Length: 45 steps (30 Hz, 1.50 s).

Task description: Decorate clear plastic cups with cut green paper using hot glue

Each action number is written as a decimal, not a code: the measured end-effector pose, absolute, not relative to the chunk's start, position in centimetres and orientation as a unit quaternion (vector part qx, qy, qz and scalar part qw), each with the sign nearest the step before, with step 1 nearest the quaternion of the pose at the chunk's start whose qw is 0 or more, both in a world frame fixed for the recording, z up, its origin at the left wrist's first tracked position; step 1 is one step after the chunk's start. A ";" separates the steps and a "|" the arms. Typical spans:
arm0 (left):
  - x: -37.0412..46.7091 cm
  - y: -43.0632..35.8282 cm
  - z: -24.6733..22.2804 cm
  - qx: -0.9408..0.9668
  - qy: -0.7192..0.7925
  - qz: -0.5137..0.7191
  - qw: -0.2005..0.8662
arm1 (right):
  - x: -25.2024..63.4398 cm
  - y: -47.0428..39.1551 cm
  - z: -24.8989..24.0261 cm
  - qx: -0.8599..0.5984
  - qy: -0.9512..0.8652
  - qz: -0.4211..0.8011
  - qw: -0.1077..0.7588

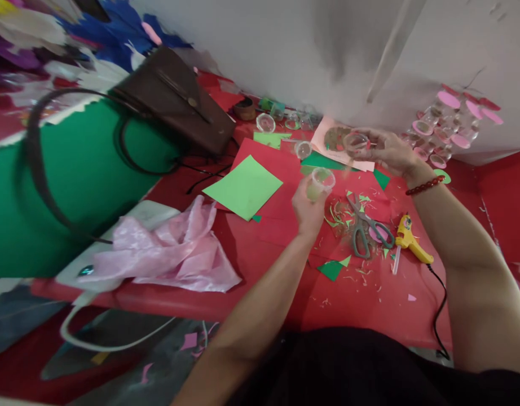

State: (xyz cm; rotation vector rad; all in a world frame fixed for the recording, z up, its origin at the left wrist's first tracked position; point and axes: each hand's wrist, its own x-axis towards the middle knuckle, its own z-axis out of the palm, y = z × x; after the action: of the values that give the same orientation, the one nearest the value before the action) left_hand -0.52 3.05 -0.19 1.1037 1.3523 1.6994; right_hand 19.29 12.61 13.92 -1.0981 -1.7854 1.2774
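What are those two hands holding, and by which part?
The left hand holds a clear plastic cup around its side. The right hand holds another clear cup at one side; the exact spot is too blurred to tell.

A red table [302, 293] is seen under plain red paper [264, 163] and a light green sheet [245, 189]. Scissors [360, 237] are coloured grey, a glue gun [412, 243] yellow with a black cord [441, 307]. Pale pink is shown by shiny cloth [179, 248], dark brown by a bag [175, 98], plain green by a panel [69, 186]. Reddish-brown beads are seen on a bracelet [426, 185].
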 end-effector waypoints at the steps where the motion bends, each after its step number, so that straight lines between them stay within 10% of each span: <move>1: -0.5 3.0 -0.1 0.424 0.520 0.654 0.349 | 18.8 12.0 14.1 -0.416 -0.699 0.481 0.328; 18: -0.4 3.7 -0.6 0.434 0.562 0.618 0.337 | 14.6 9.1 13.7 -0.336 -0.926 0.096 0.144; 45: -0.3 3.4 0.4 0.450 0.531 0.641 0.325 | 11.0 3.9 15.8 -0.285 -0.938 -0.197 -0.016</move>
State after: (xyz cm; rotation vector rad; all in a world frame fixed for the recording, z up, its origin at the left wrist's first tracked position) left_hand -0.30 3.38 0.41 1.1803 1.3911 1.6795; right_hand 11.01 3.93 15.79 -0.9030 -2.9768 -0.6262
